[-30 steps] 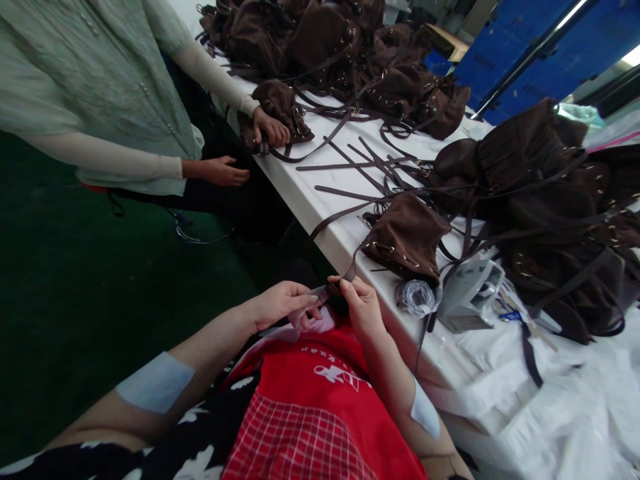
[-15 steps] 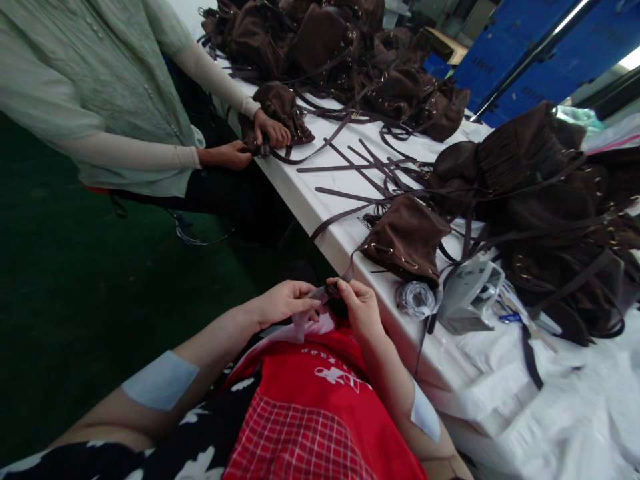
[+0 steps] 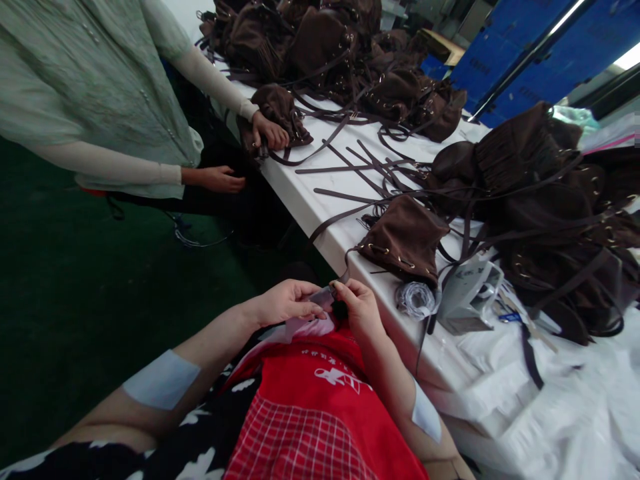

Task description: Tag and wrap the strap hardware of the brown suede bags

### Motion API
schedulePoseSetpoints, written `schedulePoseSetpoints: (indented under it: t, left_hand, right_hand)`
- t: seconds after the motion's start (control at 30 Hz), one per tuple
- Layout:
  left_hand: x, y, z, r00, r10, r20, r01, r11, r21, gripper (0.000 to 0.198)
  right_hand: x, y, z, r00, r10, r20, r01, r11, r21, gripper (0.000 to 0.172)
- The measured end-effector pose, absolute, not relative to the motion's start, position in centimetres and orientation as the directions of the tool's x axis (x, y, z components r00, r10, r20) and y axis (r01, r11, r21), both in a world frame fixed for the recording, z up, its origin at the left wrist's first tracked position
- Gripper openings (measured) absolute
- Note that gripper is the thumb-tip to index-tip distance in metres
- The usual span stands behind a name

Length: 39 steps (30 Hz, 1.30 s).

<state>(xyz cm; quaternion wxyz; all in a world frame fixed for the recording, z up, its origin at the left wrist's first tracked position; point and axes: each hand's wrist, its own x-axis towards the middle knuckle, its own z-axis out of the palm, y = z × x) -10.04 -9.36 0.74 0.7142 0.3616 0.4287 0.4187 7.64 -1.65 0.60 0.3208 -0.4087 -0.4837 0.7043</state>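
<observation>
My left hand (image 3: 293,303) pinches a thin, translucent plastic strip (image 3: 323,298) between thumb and fingers. Right beside it, my right hand (image 3: 359,305) is closed on the end of a dark brown strap (image 3: 346,265), where the strip meets it; a small dark fitting there is mostly covered by my fingers. That strap runs up over the table edge to a brown drawstring bag (image 3: 406,237) with metal eyelets, lying on the white table (image 3: 305,193). Both hands are above my lap, in front of a red apron (image 3: 310,380).
A roll of clear strip (image 3: 416,300) and a grey box (image 3: 470,297) lie near the bag. Brown bags (image 3: 525,173) are heaped at right, more at the back. White plastic wrapping (image 3: 565,407) covers the near right. At left, a co-worker's hand (image 3: 270,131) rests on another bag.
My left hand has brought the plastic strip closer against the strap end, and its hanging tail no longer shows. The co-worker's nearer hand has drawn back from the bag, fingers loosened.
</observation>
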Motion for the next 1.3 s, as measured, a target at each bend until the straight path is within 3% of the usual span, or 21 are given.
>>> schedulePoseSetpoints:
  t: [0.17,0.4,0.57,0.73,0.9,1.13,1.3]
  left_hand:
    - [-10.1,-9.3,1.6,0.35,0.899,-0.263,-0.261,0.363,0.895,0.038]
    - [-9.2,-8.7,1.3,0.199,0.922,-0.333,-0.348,0.384,0.855,0.041]
    - [-8.8,-8.7,0.9,0.176,0.917,-0.358,-0.212,0.39,0.896,0.043]
    - [-8.0,-8.2,0.3,0.037,0.94,-0.339,-0.07,0.341,0.938,0.046]
    - [-7.9,-6.4,0.6,-0.095,0.967,-0.235,0.197,0.25,0.948,0.044]
    - [-8.1,-3.3,2.8,-0.152,0.983,-0.1,0.627,0.174,0.759,0.039]
    - [-7.5,-1.0,3.7,-0.175,0.98,-0.094,0.79,0.197,0.581,0.036]
  right_hand:
    - [7.5,-1.6,0.2,-0.465,0.827,-0.315,-0.142,-0.421,-0.896,0.034]
    - [7.1,-1.7,0.0,-0.548,0.762,-0.345,-0.188,-0.514,-0.837,0.033]
    - [6.8,-0.9,-0.4,-0.436,0.813,-0.385,-0.206,-0.507,-0.837,0.04]
    - [6.7,-0.7,-1.9,-0.443,0.836,-0.325,-0.124,-0.416,-0.901,0.042]
    - [6.8,-0.4,-2.6,-0.401,0.87,-0.287,-0.097,-0.351,-0.931,0.031]
    - [7.2,0.1,-2.6,-0.353,0.86,-0.368,-0.089,-0.423,-0.902,0.044]
    - [7.2,0.3,-3.4,-0.364,0.836,-0.412,-0.047,-0.458,-0.888,0.044]
